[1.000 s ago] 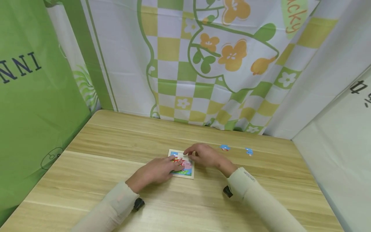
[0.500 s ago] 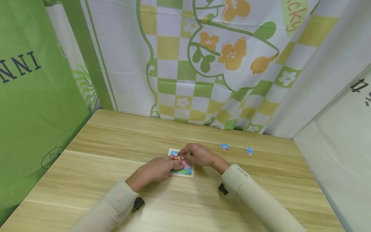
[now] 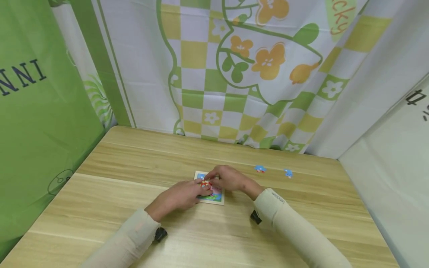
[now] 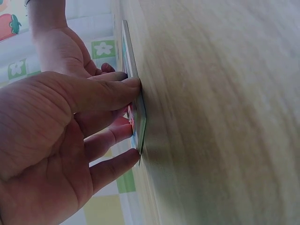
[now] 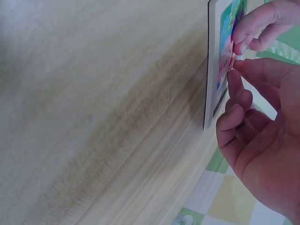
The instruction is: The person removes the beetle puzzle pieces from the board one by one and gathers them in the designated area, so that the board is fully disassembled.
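Note:
A small framed jigsaw puzzle (image 3: 219, 200) with a pink cartoon figure and blue and green scenery lies flat on the table. My left hand (image 3: 182, 194) rests on its left part, fingers spread over the picture; in the left wrist view the thumb (image 4: 112, 93) lies at the board's edge. My right hand (image 3: 231, 178) bends over the upper part from the right. Its thumb and index fingertips pinch a small puzzle piece (image 3: 206, 183), red with pale spots, against the board. Fingers partly hide the piece and much of the picture.
Two loose blue puzzle pieces lie to the right: one with red (image 3: 260, 169), another (image 3: 288, 173) farther right. A patterned curtain (image 3: 194, 96) hangs behind the wooden table (image 3: 134, 163), with a green cloth (image 3: 40, 141) on the left and a pale one on the right.
My right hand has shifted left over the board, bringing its fingertips close to my left fingers. A pale gap seen earlier near the puzzle's top is now covered. My left hand stays put.

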Tool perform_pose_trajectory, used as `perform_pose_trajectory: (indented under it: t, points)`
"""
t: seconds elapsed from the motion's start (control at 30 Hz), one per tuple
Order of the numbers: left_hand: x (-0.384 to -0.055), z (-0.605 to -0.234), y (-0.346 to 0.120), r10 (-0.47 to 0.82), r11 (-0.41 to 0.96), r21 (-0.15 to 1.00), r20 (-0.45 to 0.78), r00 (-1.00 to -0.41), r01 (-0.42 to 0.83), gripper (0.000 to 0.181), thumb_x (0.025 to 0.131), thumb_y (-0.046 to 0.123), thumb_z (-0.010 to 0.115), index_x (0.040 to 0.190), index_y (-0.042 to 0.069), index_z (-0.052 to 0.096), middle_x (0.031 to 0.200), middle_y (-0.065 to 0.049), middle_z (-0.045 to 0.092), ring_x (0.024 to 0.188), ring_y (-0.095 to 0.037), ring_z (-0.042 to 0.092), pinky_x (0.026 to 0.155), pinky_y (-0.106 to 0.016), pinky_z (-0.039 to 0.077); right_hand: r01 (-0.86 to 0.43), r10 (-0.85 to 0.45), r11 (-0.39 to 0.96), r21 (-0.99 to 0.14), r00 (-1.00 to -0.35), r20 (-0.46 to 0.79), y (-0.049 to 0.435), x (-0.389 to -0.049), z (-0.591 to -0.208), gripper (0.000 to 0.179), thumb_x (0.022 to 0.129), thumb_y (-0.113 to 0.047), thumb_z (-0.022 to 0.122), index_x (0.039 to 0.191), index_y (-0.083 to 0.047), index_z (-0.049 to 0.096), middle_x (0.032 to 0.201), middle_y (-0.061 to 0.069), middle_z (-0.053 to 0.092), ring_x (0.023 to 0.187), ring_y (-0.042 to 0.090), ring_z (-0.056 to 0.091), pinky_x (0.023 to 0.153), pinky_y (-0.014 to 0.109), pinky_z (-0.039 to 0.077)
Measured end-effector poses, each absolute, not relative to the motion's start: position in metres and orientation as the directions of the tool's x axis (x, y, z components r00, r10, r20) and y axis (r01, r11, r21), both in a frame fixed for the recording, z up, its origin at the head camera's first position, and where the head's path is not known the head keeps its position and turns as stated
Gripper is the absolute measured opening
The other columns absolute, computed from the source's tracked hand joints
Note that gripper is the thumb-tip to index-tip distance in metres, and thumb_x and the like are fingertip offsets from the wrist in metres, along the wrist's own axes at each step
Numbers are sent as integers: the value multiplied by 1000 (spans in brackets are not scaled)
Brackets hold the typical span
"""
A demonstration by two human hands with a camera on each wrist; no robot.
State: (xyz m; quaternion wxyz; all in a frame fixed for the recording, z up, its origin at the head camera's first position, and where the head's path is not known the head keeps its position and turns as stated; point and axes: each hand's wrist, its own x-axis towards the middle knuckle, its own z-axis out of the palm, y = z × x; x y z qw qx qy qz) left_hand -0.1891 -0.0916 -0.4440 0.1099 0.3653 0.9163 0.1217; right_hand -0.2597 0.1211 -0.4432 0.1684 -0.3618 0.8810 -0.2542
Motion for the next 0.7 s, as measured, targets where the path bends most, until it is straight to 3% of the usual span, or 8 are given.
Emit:
perform_pose_trajectory:
  t: [0.33,0.57,0.7]
  points:
    - [-190,-444,-92,711,686,298,-84,-698,664,51,95,4,71,142,21,65,150,-6,54,143,-33,42,105,-52,45,-545,-737,587,-599,-666,-115,115,-260,-437,20,101,-8,62,113,-6,78,112,5,70,97,12,58,87,33,49]
    - [-190,-444,-91,700,694,319,-90,-708,646,50,94,2,71,140,21,67,149,-6,55,142,-32,43,105,-52,45,-490,-716,588,-643,-686,-132,112,-261,-439,18,100,-4,61,108,-3,77,97,2,74,70,5,55,65,23,46]
    - [-190,-444,-91,700,693,309,-71,-711,652,48,92,2,73,136,20,70,143,-11,60,134,-31,53,101,-50,49,-486,-699,593,-642,-706,-111,111,-262,-443,15,98,-4,64,104,-4,78,90,-2,74,69,3,56,62,21,48]
